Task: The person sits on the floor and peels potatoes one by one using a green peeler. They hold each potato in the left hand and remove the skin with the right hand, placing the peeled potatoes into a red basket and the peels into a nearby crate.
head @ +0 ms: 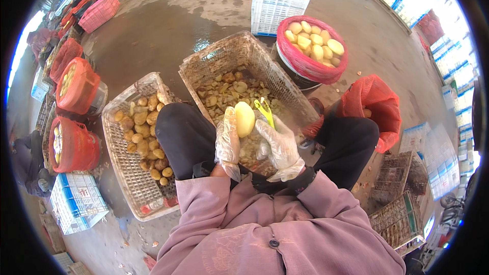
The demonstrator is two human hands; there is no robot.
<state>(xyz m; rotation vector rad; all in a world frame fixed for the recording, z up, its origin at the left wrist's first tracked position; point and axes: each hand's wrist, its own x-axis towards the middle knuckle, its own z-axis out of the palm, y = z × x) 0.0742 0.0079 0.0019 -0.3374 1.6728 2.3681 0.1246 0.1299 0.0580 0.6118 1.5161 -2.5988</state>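
Observation:
My left hand [228, 141], in a clear plastic glove, grips a peeled pale-yellow potato [245, 119] upright. Close beside it on the right, my gloved right hand [280, 147] is closed around a yellow-green peeler [264, 111], whose head points up and away from me. Blade and potato look slightly apart. Below both hands, between my knees, stands a dirty plastic crate [214, 59] with potato peelings [238, 88] and a few brown potatoes in it. Unpeeled potatoes [143, 133] fill part of another crate [126, 187] by my left knee.
A bucket lined with pink mesh [340, 63] holds peeled potatoes at front right. Nearby are a red mesh bag [382, 99] and stacked white-blue crates [280, 4]. Lined buckets [78, 145] stand at left, with people beyond. Brown crates [391, 179] lie at right. The floor [153, 23] is partly wet.

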